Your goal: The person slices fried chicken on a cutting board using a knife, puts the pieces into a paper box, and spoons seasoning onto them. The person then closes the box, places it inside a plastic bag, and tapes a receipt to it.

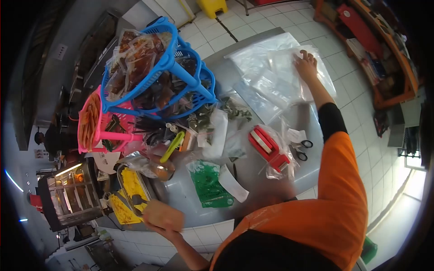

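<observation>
My left hand [169, 230], low in the view, grips a small brown block-shaped packet [163, 215] that looks like paper or cardboard; motion blurs it. Beside it is a metal tray [126, 185] of yellow food with a dark utensil in it. At the upper right, my right hand [306, 65] rests on a stack of clear plastic bags [275, 67], its fingers apart and slightly bent. A red tape dispenser or sealer [267, 147] lies between the hands, partly under clear plastic. Scissors [304, 150] with black handles lie close to it.
A blue tiered basket [181, 67] holds packed bags; a pink basket [113, 126] stands beside it. A green bag [209, 183], a white paper strip [233, 184] and a light-green-handled tool [172, 147] lie on the metal table [307, 119]. A glass food warmer [74, 194] is at left.
</observation>
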Demonstrator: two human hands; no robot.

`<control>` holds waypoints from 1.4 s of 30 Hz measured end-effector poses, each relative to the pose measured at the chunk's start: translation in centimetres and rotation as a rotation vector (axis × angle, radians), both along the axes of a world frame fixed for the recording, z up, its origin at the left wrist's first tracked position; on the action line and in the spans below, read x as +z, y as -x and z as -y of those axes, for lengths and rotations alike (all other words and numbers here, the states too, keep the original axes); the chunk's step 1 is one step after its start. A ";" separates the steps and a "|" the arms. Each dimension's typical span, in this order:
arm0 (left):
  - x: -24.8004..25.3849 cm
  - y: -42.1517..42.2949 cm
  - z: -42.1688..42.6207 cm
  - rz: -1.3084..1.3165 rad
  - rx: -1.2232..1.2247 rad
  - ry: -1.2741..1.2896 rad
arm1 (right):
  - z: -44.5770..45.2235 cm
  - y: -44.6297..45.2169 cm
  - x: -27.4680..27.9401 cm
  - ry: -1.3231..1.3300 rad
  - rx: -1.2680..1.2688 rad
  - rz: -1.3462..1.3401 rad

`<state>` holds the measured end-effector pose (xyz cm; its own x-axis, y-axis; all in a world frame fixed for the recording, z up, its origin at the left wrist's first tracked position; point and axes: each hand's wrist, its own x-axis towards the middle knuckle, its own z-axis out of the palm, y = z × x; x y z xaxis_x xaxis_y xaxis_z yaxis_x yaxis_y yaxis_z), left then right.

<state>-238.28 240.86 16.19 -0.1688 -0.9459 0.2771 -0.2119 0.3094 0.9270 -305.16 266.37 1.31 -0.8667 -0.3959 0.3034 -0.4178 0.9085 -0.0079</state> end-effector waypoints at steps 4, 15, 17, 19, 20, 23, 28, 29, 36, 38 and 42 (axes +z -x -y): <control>-0.7 -0.7 -0.5 0.000 -0.025 0.108 | -2.1 1.1 0.9 0.107 0.227 -0.054; 1.7 -2.6 2.4 0.174 -0.128 0.248 | -2.6 -6.6 20.0 0.937 0.235 -0.286; 1.1 -2.8 3.0 0.097 -0.115 0.141 | -1.9 -11.6 24.7 0.837 0.231 -0.237; 0.2 -3.1 4.2 0.049 0.133 0.021 | -1.3 -15.8 26.6 0.966 0.403 -0.183; -1.7 -4.6 4.7 0.105 0.073 0.033 | -1.1 -17.8 27.4 1.041 0.475 -0.167; -2.1 -3.5 3.4 0.489 -0.424 0.218 | -0.9 -23.3 29.5 1.217 0.457 0.185; -5.3 -1.9 2.9 1.169 -0.267 0.275 | 3.3 -35.5 28.5 1.284 0.552 0.050; -5.5 -2.3 2.1 0.978 -0.318 0.262 | 4.2 -39.5 27.0 1.120 0.697 0.149; -0.3 -7.5 -5.3 -0.487 -0.746 -0.757 | 9.7 -61.2 17.1 0.580 1.526 0.492; -1.2 -10.3 -4.7 -0.383 -0.604 -0.728 | 8.5 -62.2 16.0 0.736 1.538 0.892; 2.6 -12.4 -5.1 -0.377 -0.496 -0.608 | 7.3 -62.4 10.7 1.075 0.916 1.218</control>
<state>-225.86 245.96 18.77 -0.5994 -0.7895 -0.1317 0.1710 -0.2870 0.9426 -242.73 259.03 11.96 -0.4269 -0.8894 0.1633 -0.0356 -0.1639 -0.9858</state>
